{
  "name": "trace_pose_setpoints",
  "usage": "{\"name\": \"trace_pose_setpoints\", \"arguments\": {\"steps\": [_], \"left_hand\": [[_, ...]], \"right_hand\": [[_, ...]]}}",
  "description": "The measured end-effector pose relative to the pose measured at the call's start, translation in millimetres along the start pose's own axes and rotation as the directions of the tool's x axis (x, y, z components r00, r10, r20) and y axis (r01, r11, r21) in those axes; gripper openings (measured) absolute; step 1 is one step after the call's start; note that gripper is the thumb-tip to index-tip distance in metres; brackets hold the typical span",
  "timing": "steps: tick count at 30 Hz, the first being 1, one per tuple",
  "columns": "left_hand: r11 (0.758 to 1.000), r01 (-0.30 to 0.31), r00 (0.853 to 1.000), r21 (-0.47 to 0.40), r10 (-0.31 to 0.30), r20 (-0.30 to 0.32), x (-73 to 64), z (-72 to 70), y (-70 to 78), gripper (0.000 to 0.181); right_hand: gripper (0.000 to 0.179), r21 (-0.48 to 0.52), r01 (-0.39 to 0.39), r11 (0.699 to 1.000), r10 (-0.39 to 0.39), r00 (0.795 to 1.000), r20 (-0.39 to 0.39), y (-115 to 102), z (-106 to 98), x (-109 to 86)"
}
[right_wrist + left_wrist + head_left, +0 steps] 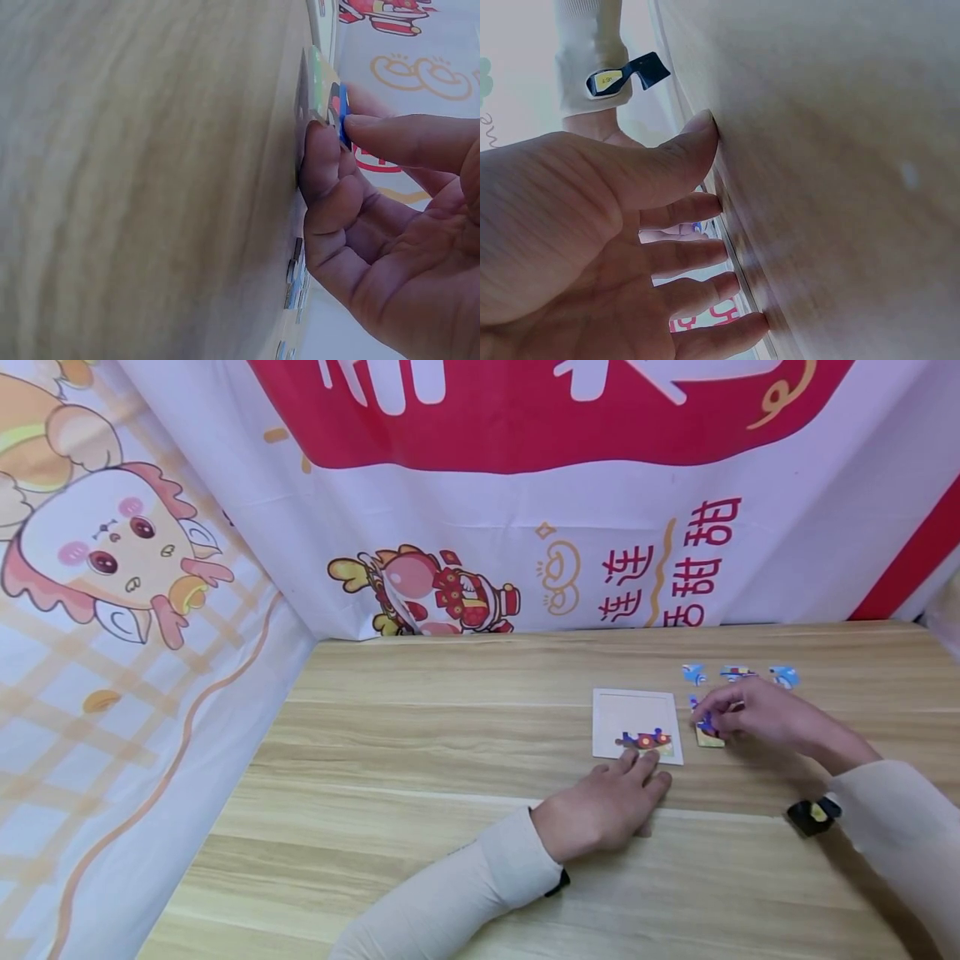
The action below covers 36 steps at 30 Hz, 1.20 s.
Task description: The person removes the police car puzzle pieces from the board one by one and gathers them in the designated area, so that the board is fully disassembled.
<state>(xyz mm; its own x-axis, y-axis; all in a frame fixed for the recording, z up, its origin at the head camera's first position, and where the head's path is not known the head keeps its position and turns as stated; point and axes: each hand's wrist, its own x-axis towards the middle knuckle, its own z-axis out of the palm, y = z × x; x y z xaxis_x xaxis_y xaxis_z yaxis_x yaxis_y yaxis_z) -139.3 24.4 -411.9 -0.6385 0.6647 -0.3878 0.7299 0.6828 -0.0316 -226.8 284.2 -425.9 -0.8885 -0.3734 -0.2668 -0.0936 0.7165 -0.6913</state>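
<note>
A white square puzzle tray (pixel 597 727) lies on the table, with joined jigsaw pieces (pixel 647 741) showing a red and blue picture along its near side. My left hand (pixel 603 802) rests at the tray's near edge, its fingers (pixel 690 255) extended and the fingertips down. To the right of the tray, my right hand (pixel 765 714) pinches a jigsaw piece (pixel 710 742) with yellow and dark blue on it. In the right wrist view that piece (pixel 324 90) stands tilted between thumb and fingers, close to the tabletop. My fingers cover part of it.
Behind the right hand lie several loose jigsaw pieces, among them a blue one (pixel 694 674), a multicoloured one (pixel 737 672) and another blue one (pixel 785 676). A small piece (pixel 693 701) shows beside the right fingertips. A printed cloth (pixel 480 510) hangs at the table's back edge.
</note>
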Motion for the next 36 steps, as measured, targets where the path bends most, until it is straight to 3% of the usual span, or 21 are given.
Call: {"name": "trace_pose_setpoints", "arguments": {"steps": [36], "left_hand": [[1.000,-0.013,1.000,-0.005,0.013,0.008,-0.3,-0.7,-2.0,0.065]], "right_hand": [[0.023,-0.089,0.001,0.996,-0.004,1.000,-0.030,0.8,5.8,-1.4]]}}
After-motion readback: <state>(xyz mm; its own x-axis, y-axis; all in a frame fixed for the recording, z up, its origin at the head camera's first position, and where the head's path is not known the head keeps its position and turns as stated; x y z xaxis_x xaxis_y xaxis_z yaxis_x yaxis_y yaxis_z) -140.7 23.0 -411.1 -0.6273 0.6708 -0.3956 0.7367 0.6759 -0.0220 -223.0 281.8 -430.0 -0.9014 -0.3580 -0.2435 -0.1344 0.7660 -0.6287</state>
